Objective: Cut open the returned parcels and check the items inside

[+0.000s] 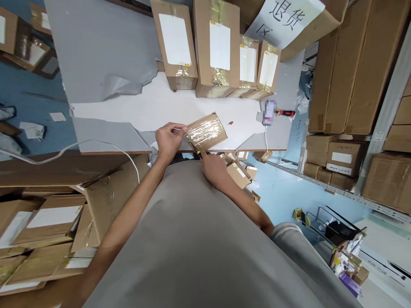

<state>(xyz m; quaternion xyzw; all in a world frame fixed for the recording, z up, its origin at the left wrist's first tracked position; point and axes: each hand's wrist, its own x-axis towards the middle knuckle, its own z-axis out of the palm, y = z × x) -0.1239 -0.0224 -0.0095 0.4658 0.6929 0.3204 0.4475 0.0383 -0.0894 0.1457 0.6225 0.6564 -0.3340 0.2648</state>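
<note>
A small cardboard box (207,131), wrapped in shiny clear tape, lies tilted near the front edge of the table. My left hand (169,139) pinches its left corner between thumb and fingers. In my right hand (213,167) is a yellow and black utility knife (199,153), its tip at the box's near left corner. Whether the blade has cut into the tape cannot be made out. My right fingers are closed round the handle and partly hidden.
Several taped boxes with white labels (220,45) stand along the table's back, beside a sheet with handwriting (285,19). A red and black handled tool (285,113) lies at the right. A large carton of boxes (109,201) is at lower left; a white cable (96,141) crosses the table edge.
</note>
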